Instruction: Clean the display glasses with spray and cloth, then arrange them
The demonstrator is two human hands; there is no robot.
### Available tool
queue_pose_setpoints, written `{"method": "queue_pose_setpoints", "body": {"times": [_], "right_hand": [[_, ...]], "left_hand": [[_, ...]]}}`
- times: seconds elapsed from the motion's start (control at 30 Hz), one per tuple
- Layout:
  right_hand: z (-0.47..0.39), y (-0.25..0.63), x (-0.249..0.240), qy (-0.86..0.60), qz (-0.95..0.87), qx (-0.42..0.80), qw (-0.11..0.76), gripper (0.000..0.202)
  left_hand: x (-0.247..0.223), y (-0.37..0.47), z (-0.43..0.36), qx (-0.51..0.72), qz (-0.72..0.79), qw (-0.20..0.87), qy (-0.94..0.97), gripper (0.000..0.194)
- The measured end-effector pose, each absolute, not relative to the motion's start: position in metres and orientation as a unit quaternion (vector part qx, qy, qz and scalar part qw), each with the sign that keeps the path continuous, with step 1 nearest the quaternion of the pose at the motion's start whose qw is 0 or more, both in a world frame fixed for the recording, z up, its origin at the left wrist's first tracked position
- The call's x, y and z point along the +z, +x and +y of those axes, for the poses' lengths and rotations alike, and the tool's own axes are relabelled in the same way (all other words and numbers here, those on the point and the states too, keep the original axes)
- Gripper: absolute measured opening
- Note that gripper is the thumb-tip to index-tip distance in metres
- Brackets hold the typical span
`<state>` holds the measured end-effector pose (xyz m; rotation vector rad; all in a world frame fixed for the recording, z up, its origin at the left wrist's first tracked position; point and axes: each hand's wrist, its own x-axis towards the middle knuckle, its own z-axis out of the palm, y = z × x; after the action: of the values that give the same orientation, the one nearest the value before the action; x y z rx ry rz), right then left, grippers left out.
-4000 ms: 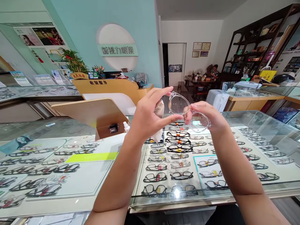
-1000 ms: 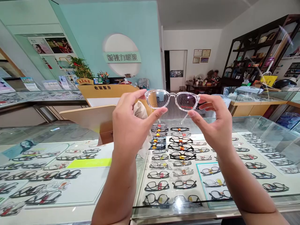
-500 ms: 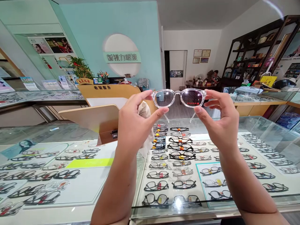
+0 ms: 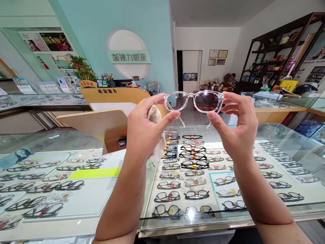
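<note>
A pair of clear-framed glasses (image 4: 190, 95) is held up above the display counter, with red lettering on the right-hand lens and the temples pointing away from me. My left hand (image 4: 144, 130) pinches the left end of the frame between thumb and fingers. A pale cloth (image 4: 156, 150) hangs from that same hand, partly hidden behind the palm. On the opposite end, my right hand (image 4: 237, 127) grips the frame by its rim and hinge, thumb below and index finger above. Both hands are closed on the glasses.
Beneath my arms, a glass display case (image 4: 177, 222) holds many rows of glasses. A wooden stand (image 4: 96, 123) rises behind it on the left, near a cashier desk (image 4: 116, 91) with a plant (image 4: 82, 67). Far back, a person (image 4: 231, 83) sits at a table.
The glasses and both hands sit slightly higher in view and the frame is tilted a little differently. The whole scene has shifted slightly up and left. The grip stays the same.
</note>
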<state>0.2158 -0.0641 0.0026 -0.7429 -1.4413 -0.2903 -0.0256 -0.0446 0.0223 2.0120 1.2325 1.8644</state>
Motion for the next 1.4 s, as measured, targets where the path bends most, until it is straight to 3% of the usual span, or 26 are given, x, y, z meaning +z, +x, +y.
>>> {"method": "queue_pose_setpoints", "body": {"times": [0.5, 0.73, 0.97, 1.4], "right_hand": [[-0.0611, 0.217, -0.0016, -0.384, -0.653, -0.141, 0.638, 0.039], [-0.0616, 0.2145, -0.0014, -0.391, -0.657, -0.153, 0.626, 0.036], [-0.0644, 0.2166, -0.0014, -0.384, -0.647, -0.166, 0.637, 0.038], [-0.0654, 0.2165, -0.0012, -0.383, -0.645, -0.177, 0.637, 0.04]], "left_hand": [[0.0213, -0.0255, -0.0457, 0.638, 0.407, -0.014, 0.654, 0.055], [0.0217, -0.0288, -0.045, 0.639, 0.394, 0.026, 0.66, 0.065], [0.0223, -0.0269, -0.045, 0.628, 0.403, -0.022, 0.666, 0.057], [0.0227, -0.0234, -0.0472, 0.635, 0.404, -0.01, 0.658, 0.056]]}}
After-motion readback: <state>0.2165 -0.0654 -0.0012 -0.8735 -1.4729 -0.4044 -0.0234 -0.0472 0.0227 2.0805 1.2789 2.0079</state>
